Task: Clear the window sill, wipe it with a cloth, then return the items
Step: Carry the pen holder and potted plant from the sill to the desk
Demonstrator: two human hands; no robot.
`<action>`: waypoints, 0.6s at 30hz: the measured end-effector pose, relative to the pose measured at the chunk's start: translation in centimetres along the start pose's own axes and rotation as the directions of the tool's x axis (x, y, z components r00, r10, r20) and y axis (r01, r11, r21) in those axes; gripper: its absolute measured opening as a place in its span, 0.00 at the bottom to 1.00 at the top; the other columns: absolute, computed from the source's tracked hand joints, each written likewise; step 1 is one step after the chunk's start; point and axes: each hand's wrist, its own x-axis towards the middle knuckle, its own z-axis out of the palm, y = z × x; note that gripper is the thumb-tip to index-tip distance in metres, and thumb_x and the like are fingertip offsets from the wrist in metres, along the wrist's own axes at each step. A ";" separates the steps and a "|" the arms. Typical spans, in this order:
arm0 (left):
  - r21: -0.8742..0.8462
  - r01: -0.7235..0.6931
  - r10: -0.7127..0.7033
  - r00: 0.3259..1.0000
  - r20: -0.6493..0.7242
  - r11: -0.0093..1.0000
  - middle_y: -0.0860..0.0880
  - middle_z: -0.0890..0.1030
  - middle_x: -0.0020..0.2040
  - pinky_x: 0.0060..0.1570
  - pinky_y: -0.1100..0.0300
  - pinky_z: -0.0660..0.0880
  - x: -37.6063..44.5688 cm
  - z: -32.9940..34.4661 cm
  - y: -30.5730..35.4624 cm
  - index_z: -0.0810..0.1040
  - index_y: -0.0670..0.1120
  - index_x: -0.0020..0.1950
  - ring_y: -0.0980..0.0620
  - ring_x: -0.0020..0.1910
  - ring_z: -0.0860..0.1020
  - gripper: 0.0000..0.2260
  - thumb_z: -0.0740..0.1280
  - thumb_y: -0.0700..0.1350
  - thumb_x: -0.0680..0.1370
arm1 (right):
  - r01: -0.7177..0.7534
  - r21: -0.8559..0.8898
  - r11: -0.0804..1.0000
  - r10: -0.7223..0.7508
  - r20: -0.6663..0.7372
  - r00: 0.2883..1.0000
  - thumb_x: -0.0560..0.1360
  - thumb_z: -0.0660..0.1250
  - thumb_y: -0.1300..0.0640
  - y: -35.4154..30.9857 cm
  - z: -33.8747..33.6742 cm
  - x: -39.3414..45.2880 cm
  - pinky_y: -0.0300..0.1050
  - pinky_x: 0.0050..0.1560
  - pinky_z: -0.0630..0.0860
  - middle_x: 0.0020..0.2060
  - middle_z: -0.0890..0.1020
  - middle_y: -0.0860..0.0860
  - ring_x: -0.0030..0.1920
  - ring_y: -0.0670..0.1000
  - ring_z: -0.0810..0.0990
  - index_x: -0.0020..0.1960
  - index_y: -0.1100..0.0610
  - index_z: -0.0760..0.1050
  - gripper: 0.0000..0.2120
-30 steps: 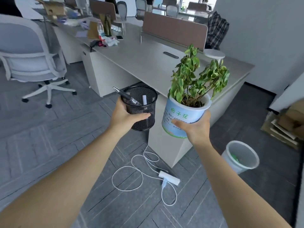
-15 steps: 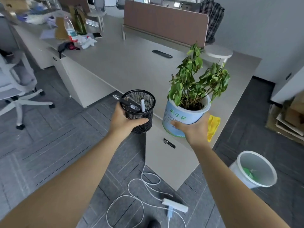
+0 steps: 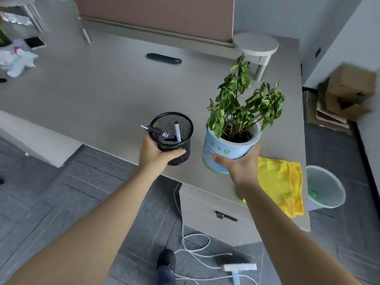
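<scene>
My left hand [image 3: 157, 156] grips a black mesh pen holder [image 3: 174, 138] with a pen and a marker inside, held above the near edge of a grey desk [image 3: 102, 89]. My right hand [image 3: 240, 165] holds a light blue pot with a green leafy plant [image 3: 230, 149] over the desk's near right part. A yellow cloth [image 3: 281, 184] lies flat on the desk just right of my right hand. No window sill is in view.
A white round lamp base [image 3: 256, 46] stands at the desk's back right by a brown partition [image 3: 154, 15]. A white bin [image 3: 324, 188] and cardboard boxes [image 3: 345, 93] sit on the floor to the right. White cables and a power strip [image 3: 239, 267] lie below.
I have stepped closer to the desk; both hands with the pen holder and the plant pot now hover over its surface, and the yellow cloth has come fully into view.
</scene>
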 end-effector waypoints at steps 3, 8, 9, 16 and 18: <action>0.013 0.034 -0.035 0.996 0.081 0.999 0.47 0.82 0.47 0.57 0.47 0.75 4.5 -0.3 -1.8 0.72 0.53 0.44 0.48 0.49 0.81 0.25 0.76 0.48 0.50 | -0.045 -0.045 0.998 0.041 -0.094 0.995 0.56 0.80 0.63 0.9 2.7 1.8 0.43 0.50 0.74 0.56 0.72 0.51 0.56 0.51 0.73 0.60 0.58 0.62 0.39; 0.054 0.065 -0.073 0.985 0.159 0.996 0.48 0.83 0.46 0.58 0.45 0.75 9.5 -0.4 -4.7 0.73 0.49 0.47 0.49 0.48 0.81 0.28 0.75 0.51 0.49 | -0.102 -0.111 0.989 0.080 -0.185 0.979 0.57 0.80 0.63 2.6 6.0 4.2 0.41 0.52 0.70 0.53 0.71 0.48 0.53 0.48 0.71 0.62 0.60 0.62 0.40; 0.058 0.062 -0.071 0.983 0.169 0.996 0.50 0.82 0.45 0.57 0.46 0.75 10.1 -0.4 -5.0 0.73 0.48 0.48 0.50 0.48 0.81 0.29 0.75 0.51 0.49 | -0.107 -0.121 0.987 0.082 -0.193 0.978 0.57 0.80 0.63 2.9 6.5 4.5 0.41 0.52 0.71 0.53 0.71 0.48 0.53 0.48 0.71 0.62 0.61 0.61 0.40; 0.058 0.086 -0.096 0.975 0.202 0.995 0.42 0.82 0.52 0.58 0.41 0.74 12.4 -0.8 -7.9 0.73 0.45 0.51 0.45 0.52 0.80 0.31 0.76 0.50 0.51 | -0.085 -0.092 0.992 0.062 -0.233 0.971 0.51 0.77 0.55 4.2 8.7 6.0 0.18 0.43 0.69 0.55 0.73 0.49 0.54 0.47 0.73 0.62 0.59 0.61 0.44; 0.067 0.096 -0.109 0.968 0.224 0.993 0.41 0.82 0.51 0.58 0.41 0.74 12.7 -0.8 -8.5 0.73 0.41 0.53 0.45 0.51 0.81 0.32 0.77 0.50 0.52 | -0.069 -0.087 0.994 0.048 -0.224 0.973 0.51 0.77 0.55 4.6 9.0 6.2 0.18 0.45 0.69 0.57 0.74 0.51 0.56 0.48 0.74 0.61 0.56 0.60 0.43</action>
